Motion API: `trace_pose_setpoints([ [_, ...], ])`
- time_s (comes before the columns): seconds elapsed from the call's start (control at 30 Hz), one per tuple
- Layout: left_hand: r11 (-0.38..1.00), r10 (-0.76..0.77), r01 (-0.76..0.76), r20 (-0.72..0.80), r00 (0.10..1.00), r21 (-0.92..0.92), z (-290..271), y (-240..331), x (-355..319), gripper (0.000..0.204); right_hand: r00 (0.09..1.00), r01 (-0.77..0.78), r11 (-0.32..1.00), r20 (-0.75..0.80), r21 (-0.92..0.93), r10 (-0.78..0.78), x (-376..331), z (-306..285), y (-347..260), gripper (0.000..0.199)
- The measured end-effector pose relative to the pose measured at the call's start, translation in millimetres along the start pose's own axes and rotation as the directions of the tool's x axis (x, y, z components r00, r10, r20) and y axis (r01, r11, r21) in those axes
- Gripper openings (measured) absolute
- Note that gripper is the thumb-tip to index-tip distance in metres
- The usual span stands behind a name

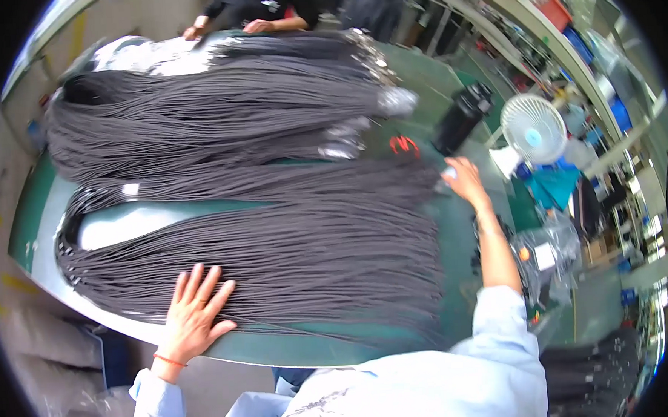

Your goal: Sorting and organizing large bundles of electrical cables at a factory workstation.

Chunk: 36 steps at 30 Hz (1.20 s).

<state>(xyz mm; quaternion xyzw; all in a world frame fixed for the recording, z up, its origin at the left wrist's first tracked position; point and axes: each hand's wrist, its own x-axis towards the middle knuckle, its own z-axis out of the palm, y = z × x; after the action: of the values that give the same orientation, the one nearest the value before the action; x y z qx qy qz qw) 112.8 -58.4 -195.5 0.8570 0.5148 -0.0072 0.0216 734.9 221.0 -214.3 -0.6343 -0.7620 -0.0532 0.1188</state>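
— We get even, bright indoor light here, and we can't pick out any one source of it. Shadows are soft and shallow; we see only a faint one under the left hand (192,314) on the dark cords (276,249).

— We'd add the pale glare on the clear plastic wrapping (145,56) at the far end, nearly washed out. The fisheye bends the green table (296,350) edge into a curve, and a black ring closes off the corners.

— Toward the rim we lose sharpness: the white fan (534,128) and the shelves behind it smear, and the right hand (465,179) looks slightly soft.
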Motion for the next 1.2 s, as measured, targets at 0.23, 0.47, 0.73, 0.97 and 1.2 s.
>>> trace_pose_setpoints([
  [0.23,0.995,0.102,-0.1,-0.159,0.982,0.025,1,-4,27,0.08,0.944,-0.126,0.991,-0.311,-0.036,0.108,-50,-44,3,0.062],
  [0.47,0.995,0.101,-0.103,-0.267,0.958,0.008,15,-11,21,0.082,1.0,0.005,0.47,-0.007,0.883,0.002,-25,-131,-188,0.049],
  [0.73,0.992,0.041,-0.08,-0.345,0.938,-0.099,-18,-12,-59,0.087,0.78,-0.172,0.204,0.26,0.964,-0.569,36,-32,-476,0.036],
  [0.97,0.943,-0.315,0.333,-0.288,0.904,0.014,-29,-85,-144,0.088,0.808,0.053,0.306,0.139,0.951,-0.573,59,71,-675,0.055],
  [1.2,0.951,-0.113,0.176,-0.241,0.964,0.255,-28,-145,-124,0.092,0.748,0.254,0.58,0.224,0.774,-0.625,21,52,-675,0.095],
])
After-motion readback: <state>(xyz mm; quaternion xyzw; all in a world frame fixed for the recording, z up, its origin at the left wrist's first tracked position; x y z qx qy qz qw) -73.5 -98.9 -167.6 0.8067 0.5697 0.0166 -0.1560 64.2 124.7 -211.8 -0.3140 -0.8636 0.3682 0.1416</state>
